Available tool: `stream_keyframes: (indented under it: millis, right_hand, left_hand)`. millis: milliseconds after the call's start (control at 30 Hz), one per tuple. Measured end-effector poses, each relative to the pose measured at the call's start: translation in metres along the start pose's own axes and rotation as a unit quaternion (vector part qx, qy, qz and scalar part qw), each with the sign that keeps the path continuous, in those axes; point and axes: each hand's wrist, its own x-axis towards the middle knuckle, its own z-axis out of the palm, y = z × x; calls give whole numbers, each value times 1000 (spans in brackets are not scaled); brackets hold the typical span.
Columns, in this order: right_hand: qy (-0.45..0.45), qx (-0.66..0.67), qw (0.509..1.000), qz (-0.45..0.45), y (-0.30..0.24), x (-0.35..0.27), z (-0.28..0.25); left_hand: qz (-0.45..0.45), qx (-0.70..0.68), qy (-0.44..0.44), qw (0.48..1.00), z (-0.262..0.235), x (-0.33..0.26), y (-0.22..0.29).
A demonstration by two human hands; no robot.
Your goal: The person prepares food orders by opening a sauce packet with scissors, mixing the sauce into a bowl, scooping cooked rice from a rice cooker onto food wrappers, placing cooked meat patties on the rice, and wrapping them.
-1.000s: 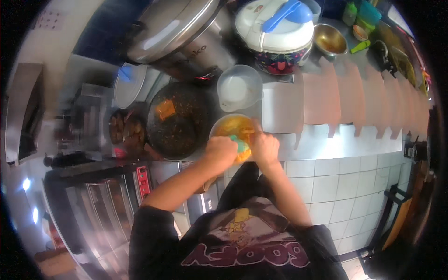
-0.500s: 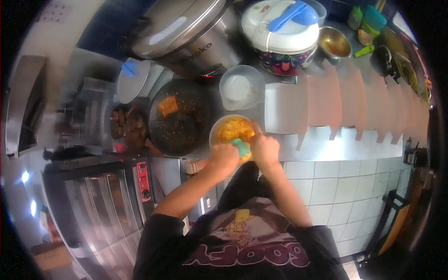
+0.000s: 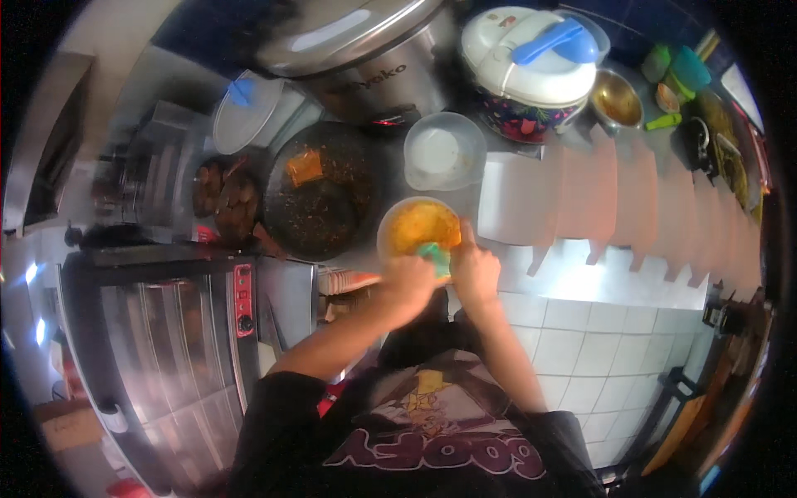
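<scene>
A pale, see-through round bowl (image 3: 381, 239) stands at the counter's front edge, with yellow-orange food (image 3: 422, 226) inside. My left hand (image 3: 410, 278) is closed around a green utensil (image 3: 433, 259) that dips into the food's near side; its exact kind is hidden by the hand and blur. On the bowl's right side, my right hand (image 3: 476, 270) grips the rim, index finger stretched along the wall. Just behind stands a larger translucent tub (image 3: 444, 153), whitish at the bottom. Left of the bowl lies a dark round pan (image 3: 320, 216) with oily bits and an orange flat piece (image 3: 305, 167).
White open boxes (image 3: 531, 195) stand in a row to the right. Behind are a large steel cooker (image 3: 357, 75), a white-lidded pot (image 3: 523, 75) with a blue scoop (image 3: 552, 41), and a steel bowl (image 3: 616, 101). A glass-doored oven (image 3: 170, 332) is at lower left.
The yellow-orange food looks flatter and smoother than the lumpy heap before. My left hand and the green utensil have shifted slightly within the bowl. My right hand keeps its grip. The view has shifted.
</scene>
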Motion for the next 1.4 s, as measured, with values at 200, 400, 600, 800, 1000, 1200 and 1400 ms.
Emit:
stream_keyframes:
  millis: [200, 400, 600, 800, 1000, 1200, 1400]
  right_hand:
    - [-21, -35, 999, -10, 6, -1, -2]
    - [-62, -51, 996, -26, 11, 1, -2]
    - [44, 25, 996, -69, 28, 1, 15]
    - [-26, 5, 1000, 2, 11, 4, -8]
    - [125, 51, 991, 8, -78, 32, -55]
    - [-43, 48, 995, -71, -244, 92, -14]
    - [-192, 56, 958, -206, -319, 141, 72]
  left_hand:
    - [-43, -40, 1, 998, -10, 0, -11]
    - [-103, -144, 13, 984, -20, 8, -32]
    - [-80, -236, 7, 969, -26, 5, -36]
    - [85, -469, 184, 860, -7, -50, -110]
    - [-265, -839, 359, 311, 29, 16, -335]
    - [-332, -844, 407, 105, 94, 99, -492]
    - [-259, -832, 458, 174, 121, 121, -528]
